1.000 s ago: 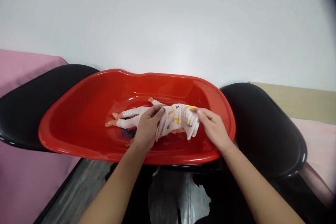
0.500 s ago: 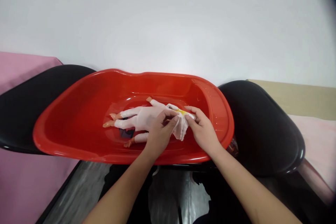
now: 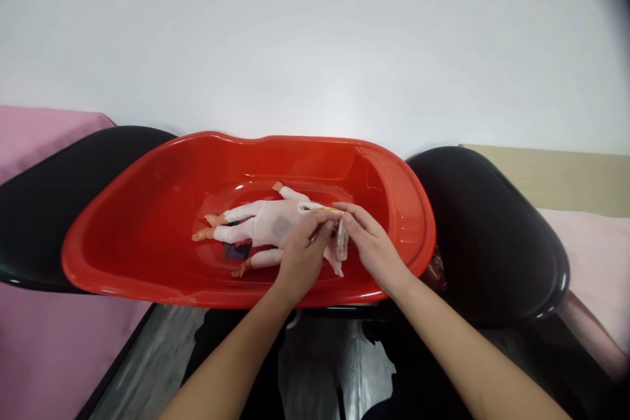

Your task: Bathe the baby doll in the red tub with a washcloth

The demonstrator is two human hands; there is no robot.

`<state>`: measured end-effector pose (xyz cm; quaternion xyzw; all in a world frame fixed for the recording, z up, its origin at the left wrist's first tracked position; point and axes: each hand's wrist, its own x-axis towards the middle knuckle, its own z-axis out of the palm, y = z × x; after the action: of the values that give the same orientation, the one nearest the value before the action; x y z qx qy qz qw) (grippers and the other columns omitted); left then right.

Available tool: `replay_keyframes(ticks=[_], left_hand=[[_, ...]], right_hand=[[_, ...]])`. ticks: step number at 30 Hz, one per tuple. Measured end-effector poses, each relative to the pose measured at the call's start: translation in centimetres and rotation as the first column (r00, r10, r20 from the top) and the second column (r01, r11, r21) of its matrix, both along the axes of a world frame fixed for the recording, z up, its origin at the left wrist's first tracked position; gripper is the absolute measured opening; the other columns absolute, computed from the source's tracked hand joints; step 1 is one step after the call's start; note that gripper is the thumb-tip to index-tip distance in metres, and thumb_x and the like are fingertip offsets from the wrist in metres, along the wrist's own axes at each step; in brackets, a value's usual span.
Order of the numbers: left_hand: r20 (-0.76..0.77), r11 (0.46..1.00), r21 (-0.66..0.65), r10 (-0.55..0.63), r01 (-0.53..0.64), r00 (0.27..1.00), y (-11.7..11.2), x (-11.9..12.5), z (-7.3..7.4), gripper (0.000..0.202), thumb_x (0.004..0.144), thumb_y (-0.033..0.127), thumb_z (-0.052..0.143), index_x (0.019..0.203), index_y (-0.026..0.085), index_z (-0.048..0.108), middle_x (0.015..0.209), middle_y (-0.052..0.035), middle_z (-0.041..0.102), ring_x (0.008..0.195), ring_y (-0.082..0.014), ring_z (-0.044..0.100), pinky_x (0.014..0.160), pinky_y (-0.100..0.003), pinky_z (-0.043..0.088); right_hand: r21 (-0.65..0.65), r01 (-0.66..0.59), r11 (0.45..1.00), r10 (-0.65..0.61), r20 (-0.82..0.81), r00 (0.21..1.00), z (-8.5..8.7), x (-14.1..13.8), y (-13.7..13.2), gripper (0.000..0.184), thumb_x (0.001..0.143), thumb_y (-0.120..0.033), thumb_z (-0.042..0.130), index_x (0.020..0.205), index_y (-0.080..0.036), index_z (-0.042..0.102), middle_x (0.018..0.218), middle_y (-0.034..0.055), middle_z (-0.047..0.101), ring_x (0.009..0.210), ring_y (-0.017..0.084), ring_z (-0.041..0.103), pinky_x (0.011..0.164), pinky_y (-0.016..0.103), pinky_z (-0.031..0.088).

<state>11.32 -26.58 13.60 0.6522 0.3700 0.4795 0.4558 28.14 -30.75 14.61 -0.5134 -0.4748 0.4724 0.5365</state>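
A baby doll (image 3: 268, 218) in white clothing lies in the red baby bathtub (image 3: 132, 223), its bare feet toward the left. Its head is hidden by my hands and the cloth. My left hand (image 3: 304, 251) pinches a white cloth (image 3: 341, 244) with a yellow patch, thumb against fingers. On the cloth's other side my right hand (image 3: 370, 239) grips it too, fingers bent close to the left ones. The cloth is folded over and hangs down between both hands, above the doll's upper end.
Black shiny surfaces flank the tub, one at the left (image 3: 59, 210) and one at the right (image 3: 492, 243). Pink cloth (image 3: 39, 348) covers a surface at the left. A pale wall (image 3: 315, 39) rises behind, and a light wooden surface (image 3: 556, 180) shows at far right.
The spread cloth has been folded narrower between my hands, and its edge now reaches farther left. My right hand has shifted slightly left. The doll lies about where it was.
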Motion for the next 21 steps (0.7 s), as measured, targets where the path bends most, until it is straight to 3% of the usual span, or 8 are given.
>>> replay_keyframes(ticks=[5,7,10,12,14,16,21], left_hand=[[-0.044,1.0,0.01,0.002,-0.002,0.999,-0.1,-0.1,-0.5,0.022,0.108,0.034,0.069,0.119,0.026,0.087,0.122,-0.0075,0.09,0.12,-0.0294,0.085,0.111,-0.048,0.065],[-0.049,0.996,0.039,0.079,-0.077,0.996,0.0,-0.2,-0.8,0.023,0.108,0.036,0.073,0.125,0.026,0.084,0.123,-0.0079,0.089,0.119,-0.0297,0.084,0.109,-0.049,0.065],[0.005,0.954,0.127,0.274,-0.272,0.962,0.8,-0.5,-1.2,0.036,0.099,0.04,0.086,0.133,0.027,0.08,0.142,-0.0114,0.082,0.138,-0.0337,0.076,0.119,-0.053,0.061],[0.091,0.948,0.063,0.306,-0.312,0.948,1.4,-0.7,-1.3,0.051,0.092,0.042,0.094,0.136,0.027,0.075,0.151,-0.013,0.077,0.147,-0.0359,0.071,0.123,-0.054,0.058],[0.185,0.974,-0.116,0.213,-0.193,0.96,1.7,-0.9,-1.1,0.055,0.091,0.048,0.097,0.136,0.027,0.072,0.145,-0.0124,0.079,0.14,-0.0356,0.075,0.118,-0.052,0.062],[0.245,0.962,-0.271,0.106,-0.037,0.964,1.7,-1.0,-0.7,0.055,0.094,0.057,0.096,0.134,0.026,0.073,0.133,-0.0109,0.084,0.128,-0.0345,0.08,0.111,-0.049,0.064],[0.179,0.925,-0.37,-0.016,0.083,0.984,0.9,-1.2,0.6,0.055,0.096,0.069,0.095,0.122,0.02,0.087,0.117,-0.0102,0.089,0.113,-0.033,0.08,0.1,-0.043,0.063]], right_hand=[[-0.009,0.0,1.0,0.0,-0.014,1.0,-0.2,0.1,0.1,0.046,0.098,-0.055,0.088,0.135,-0.029,0.08,0.124,0.0065,0.086,0.113,0.028,0.081,0.104,0.045,0.067],[-0.001,0.039,0.999,-0.039,-0.024,0.999,-0.1,0.5,0.2,0.04,0.098,-0.055,0.088,0.128,-0.029,0.082,0.123,0.0065,0.086,0.113,0.029,0.081,0.103,0.045,0.067],[0.002,0.104,0.995,-0.102,-0.123,0.987,0.4,1.3,0.3,0.042,0.094,-0.056,0.091,0.126,-0.03,0.083,0.116,0.0055,0.086,0.104,0.028,0.079,0.095,0.043,0.067],[0.004,0.111,0.994,-0.108,-0.207,0.972,0.8,1.8,0.3,0.049,0.091,-0.059,0.095,0.129,-0.031,0.084,0.108,0.0044,0.085,0.096,0.027,0.077,0.089,0.042,0.066],[0.015,0.106,0.994,-0.098,-0.262,0.96,1.1,2.2,0.2,0.051,0.088,-0.061,0.099,0.128,-0.032,0.085,0.103,0.0035,0.083,0.091,0.026,0.076,0.085,0.041,0.065],[0.025,0.097,0.995,-0.087,-0.265,0.96,1.3,2.4,0.1,0.048,0.087,-0.063,0.101,0.121,-0.032,0.086,0.101,0.0033,0.083,0.088,0.025,0.075,0.083,0.04,0.065],[0.027,0.019,0.999,-0.016,-0.109,0.994,1.2,2.7,-0.1,0.043,0.094,-0.066,0.095,0.115,-0.03,0.086,0.107,0.0051,0.085,0.093,0.026,0.078,0.085,0.042,0.068]])
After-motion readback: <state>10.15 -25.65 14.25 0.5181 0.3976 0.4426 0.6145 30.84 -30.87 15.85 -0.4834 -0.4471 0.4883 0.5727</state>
